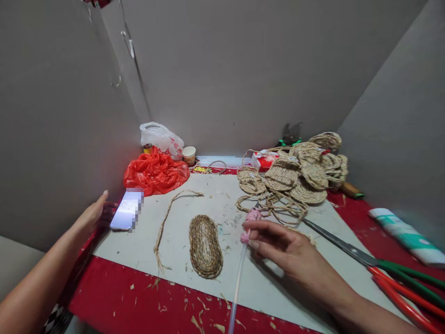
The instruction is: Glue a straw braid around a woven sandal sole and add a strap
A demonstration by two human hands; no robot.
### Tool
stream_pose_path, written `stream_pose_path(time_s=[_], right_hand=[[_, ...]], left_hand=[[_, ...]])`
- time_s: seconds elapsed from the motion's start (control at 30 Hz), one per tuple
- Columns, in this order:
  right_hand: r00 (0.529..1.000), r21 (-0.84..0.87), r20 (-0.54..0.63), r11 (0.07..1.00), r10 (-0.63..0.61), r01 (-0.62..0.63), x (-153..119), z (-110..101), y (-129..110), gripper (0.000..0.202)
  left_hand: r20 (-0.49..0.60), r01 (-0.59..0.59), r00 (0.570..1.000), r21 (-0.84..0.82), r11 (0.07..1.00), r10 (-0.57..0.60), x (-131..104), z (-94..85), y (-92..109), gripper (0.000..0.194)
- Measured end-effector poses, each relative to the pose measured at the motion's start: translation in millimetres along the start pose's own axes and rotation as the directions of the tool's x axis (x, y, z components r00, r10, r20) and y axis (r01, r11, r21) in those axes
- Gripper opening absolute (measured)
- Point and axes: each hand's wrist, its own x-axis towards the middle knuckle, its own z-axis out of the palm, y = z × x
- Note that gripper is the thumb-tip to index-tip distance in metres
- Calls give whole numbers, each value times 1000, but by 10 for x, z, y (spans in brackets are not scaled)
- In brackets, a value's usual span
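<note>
My left hand (pixel 95 213) is at the left edge of the table beside a lit smartphone (pixel 127 211), thumb raised and fingers extended toward it; I cannot tell if they touch. My right hand (pixel 281 241) has its fingers closed round what looks like a pink hot glue gun (pixel 253 215), mostly hidden by the fingers. A long translucent glue stick (pixel 237 283) runs from it toward me. Between my hands lies an oval coiled straw sole (pixel 206 246), flat on the pale board (pixel 167 292). To its left, a loose braided straw cord (pixel 163 222) curves with a frayed end.
Coiled straw pieces (pixel 299 169) are heaped at the back right. Large scissors (pixel 358 255) with red and green handles lie at right, near a white-and-green roll (pixel 406 236). A red plastic bag (pixel 156 171), white bag (pixel 162 139) and paper cup (pixel 188 155) stand at back left. Grey walls enclose the table.
</note>
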Motion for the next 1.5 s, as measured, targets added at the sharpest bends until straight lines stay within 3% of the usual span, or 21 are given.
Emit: stream_pose_path(time_s=[0.07,0.13,0.17,0.2,0.27,0.33,0.4,0.47,0.53,0.57,0.67,0.77,0.83,0.9,1.03,1.13,1.33,1.4,1.5], right_hand=[[1000,-13,-1,1000,-24,24,-1,-16,-24,40],[998,8,1,998,-65,65,0,-20,-53,35],[996,33,2,996,-87,87,2,-16,-63,33],[995,66,9,993,-102,101,4,-10,-67,32],[990,136,29,982,-135,130,5,10,-58,33],[985,187,57,971,-165,152,-4,32,-31,35],[980,183,80,969,-184,167,-24,46,-2,38],[974,96,86,975,-210,202,-42,47,24,42],[958,-66,83,957,-276,281,-49,35,50,44],[944,-153,85,932,-318,328,-48,26,63,44],[896,-321,96,839,-433,439,-39,-3,100,45],[865,-361,98,793,-491,491,-34,-19,116,43],[865,-364,97,791,-492,491,-35,-17,115,44],[876,-362,87,804,-474,471,-38,-8,114,45],[865,-396,76,781,-497,483,-48,7,136,42],[799,-461,98,685,-593,564,-66,9,141,42],[581,-524,188,419,-792,741,-199,8,-38,50],[561,-508,175,413,-809,756,-236,0,-91,49],[589,-506,46,490,-807,710,-236,-19,-105,45]], left_hand=[[-129,-78,986,228,970,110,-73,-27,79,49],[-188,-148,955,363,920,227,-184,56,171,41],[-226,-213,894,543,812,386,-262,158,218,43],[-185,-298,835,639,709,518,-361,302,265,43],[23,-557,779,486,674,627,-634,690,345,41],[292,-697,714,221,682,636,-976,1139,404,37],[572,-706,590,22,708,570,-1301,1553,442,31],[731,-660,475,-73,748,490,-1517,1869,460,32],[786,-612,415,-131,780,458,-1596,2062,458,29],[799,-584,406,-147,798,444,-1596,2116,451,28],[832,-413,411,-193,890,372,-1535,2165,406,29],[853,-187,432,-233,954,293,-1499,2157,342,29],[838,-134,458,-266,955,297,-1507,2159,302,28],[815,-162,469,-299,940,340,-1528,2168,272,29],[756,-339,469,-323,884,456,-1574,2191,245,30],[721,-394,473,-340,854,506,-1605,2232,218,31],[684,-308,534,-390,868,497,-1588,2326,197,30],[665,-305,558,-391,868,496,-1548,2280,268,29],[572,-374,632,-365,852,523,-1426,2128,459,26]])
